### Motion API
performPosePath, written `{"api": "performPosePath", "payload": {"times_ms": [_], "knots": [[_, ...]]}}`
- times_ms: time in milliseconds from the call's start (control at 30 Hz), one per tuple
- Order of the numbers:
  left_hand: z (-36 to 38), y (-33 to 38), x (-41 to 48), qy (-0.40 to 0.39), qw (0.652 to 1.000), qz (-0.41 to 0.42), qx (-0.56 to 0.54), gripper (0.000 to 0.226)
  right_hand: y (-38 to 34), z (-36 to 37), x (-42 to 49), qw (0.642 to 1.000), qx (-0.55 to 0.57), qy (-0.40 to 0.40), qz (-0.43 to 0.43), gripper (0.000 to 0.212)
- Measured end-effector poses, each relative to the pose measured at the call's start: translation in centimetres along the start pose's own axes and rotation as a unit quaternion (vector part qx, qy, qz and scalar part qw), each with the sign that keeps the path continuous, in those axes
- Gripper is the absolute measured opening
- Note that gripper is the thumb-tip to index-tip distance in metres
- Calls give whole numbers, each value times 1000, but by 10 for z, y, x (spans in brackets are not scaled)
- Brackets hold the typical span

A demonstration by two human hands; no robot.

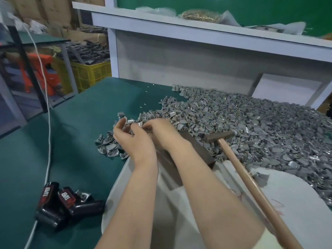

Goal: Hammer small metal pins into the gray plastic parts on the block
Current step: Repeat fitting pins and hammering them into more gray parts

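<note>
At centre frame, the left hand (133,139) cups gray parts (126,122) while the right hand (159,132) pinches small pins (149,131), which could slip and vanish into the pile (251,123) to their right.

Green-topped workbench (71,141) stood under white shelf (179,31) with green back panel (233,6). Pale board (179,63) closed bench's far side. Left beyond: yellow crate (89,72), orange stool (45,69), cardboard boxes (45,11), black-framed table (36,39). White cord (50,123) trailed over bench.
</note>
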State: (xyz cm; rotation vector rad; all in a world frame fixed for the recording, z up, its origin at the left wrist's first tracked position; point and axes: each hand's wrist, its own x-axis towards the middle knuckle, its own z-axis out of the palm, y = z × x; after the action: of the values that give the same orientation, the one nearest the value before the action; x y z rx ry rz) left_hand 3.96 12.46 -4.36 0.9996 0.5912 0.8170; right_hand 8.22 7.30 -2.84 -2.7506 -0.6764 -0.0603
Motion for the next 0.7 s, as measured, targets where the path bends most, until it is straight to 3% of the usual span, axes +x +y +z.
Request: {"api": "performPosePath", "payload": {"times_ms": [67, 200, 300, 400, 467, 600, 700], "knots": [[-1, -2, 3, 10, 1000, -14, 2, 21, -10, 11, 13, 998, -49, -26, 5, 23], [-2, -2, 4, 15, 999, -29, 9, 20, -13, 20, 21, 998, -64, 10, 16, 18], [-2, -1, 1, -10, 1000, -13, 16, 22, -6, 6, 14, 986, 130, 89, 52, 10], [0, 1, -7, -99, 995, -12, 30, 26, 7, -19, -6, 897, 421, 112, 74, 9], [3, 4, -13, -172, 984, -41, 13, 21, 18, -31, -25, 856, 503, 102, 60, 15], [6, 5, -22, -292, 955, -38, 24, 14, 33, -46, -55, 876, 460, 131, 58, 17], [8, 3, -28, -340, 939, -11, 54, 17, 39, -54, -67, 900, 395, 166, 76, 15]]}}
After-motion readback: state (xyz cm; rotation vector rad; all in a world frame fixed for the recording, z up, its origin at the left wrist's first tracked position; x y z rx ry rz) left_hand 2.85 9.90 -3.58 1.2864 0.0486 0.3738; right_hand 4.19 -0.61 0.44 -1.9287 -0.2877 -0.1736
